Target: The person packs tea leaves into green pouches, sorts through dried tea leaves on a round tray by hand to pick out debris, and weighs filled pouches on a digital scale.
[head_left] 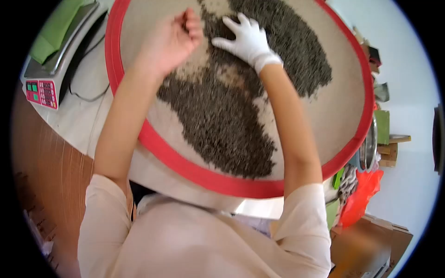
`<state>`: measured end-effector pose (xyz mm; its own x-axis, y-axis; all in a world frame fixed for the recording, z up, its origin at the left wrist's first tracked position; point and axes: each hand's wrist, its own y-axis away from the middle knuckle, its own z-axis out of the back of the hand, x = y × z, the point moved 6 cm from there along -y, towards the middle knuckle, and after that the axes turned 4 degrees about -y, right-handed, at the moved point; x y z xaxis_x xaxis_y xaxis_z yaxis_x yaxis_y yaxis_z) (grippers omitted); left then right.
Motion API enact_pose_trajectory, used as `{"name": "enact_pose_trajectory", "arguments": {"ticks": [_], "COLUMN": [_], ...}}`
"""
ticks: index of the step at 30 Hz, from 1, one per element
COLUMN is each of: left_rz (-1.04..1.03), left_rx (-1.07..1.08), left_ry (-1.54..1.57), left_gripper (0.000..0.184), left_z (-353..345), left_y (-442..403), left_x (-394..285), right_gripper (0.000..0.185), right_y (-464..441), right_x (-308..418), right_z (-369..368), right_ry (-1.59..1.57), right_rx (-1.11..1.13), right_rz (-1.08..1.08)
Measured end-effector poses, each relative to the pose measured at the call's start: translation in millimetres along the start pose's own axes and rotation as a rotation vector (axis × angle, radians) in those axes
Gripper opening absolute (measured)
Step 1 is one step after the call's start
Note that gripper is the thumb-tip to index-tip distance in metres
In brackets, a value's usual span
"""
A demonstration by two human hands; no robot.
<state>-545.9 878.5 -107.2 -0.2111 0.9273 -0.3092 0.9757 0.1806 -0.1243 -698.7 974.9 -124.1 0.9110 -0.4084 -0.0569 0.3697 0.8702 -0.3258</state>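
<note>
Dark, dried tea leaves [222, 123] lie in loose heaps on a wide round tray with a red rim [113, 51]. My left hand [174, 39] is bare and raised over the tray's left part, its fingers curled in. Dark bits that look like tea leaves show between those fingers; the palm is mostly hidden. My right hand [245, 41] wears a white glove and lies palm down on the leaves at the far side, fingers spread. Between the heaps, patches of the pale tray bottom show through a thin scatter of leaves.
A weighing scale [41, 92] with a green bag [58, 30] on it stands left of the tray, its cord running across the pale table [76, 120]. To the right are a red plastic bag [361, 197], a cardboard box [384, 241] and a metal-rimmed round container [371, 146].
</note>
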Motion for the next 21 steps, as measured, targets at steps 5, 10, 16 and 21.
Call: {"name": "enact_pose_trajectory", "arguments": {"ticks": [5, 10, 16, 21], "left_rz": [-0.009, -0.048, -0.023, 0.004], "left_rx": [-0.143, -0.291, -0.265, -0.262], "left_ry": [-0.152, -0.221, -0.234, -0.198], "left_gripper": [0.019, 0.022, 0.022, 0.021], "left_z": [16, 19, 4, -6], "left_y": [-5, -1, 0, 3], "left_x": [-4, -1, 5, 10], "right_gripper": [0.068, 0.056, 0.03, 0.032], "right_y": [10, 62, 137, 158], "right_x": [21, 4, -29, -22], "right_z": [15, 28, 60, 105], "right_ry": [-0.145, -0.212, -0.785, -1.081], "right_rx": [0.227, 0.374, 0.45, 0.393], "right_rz": [0.001, 0.029, -0.238, -0.367]}}
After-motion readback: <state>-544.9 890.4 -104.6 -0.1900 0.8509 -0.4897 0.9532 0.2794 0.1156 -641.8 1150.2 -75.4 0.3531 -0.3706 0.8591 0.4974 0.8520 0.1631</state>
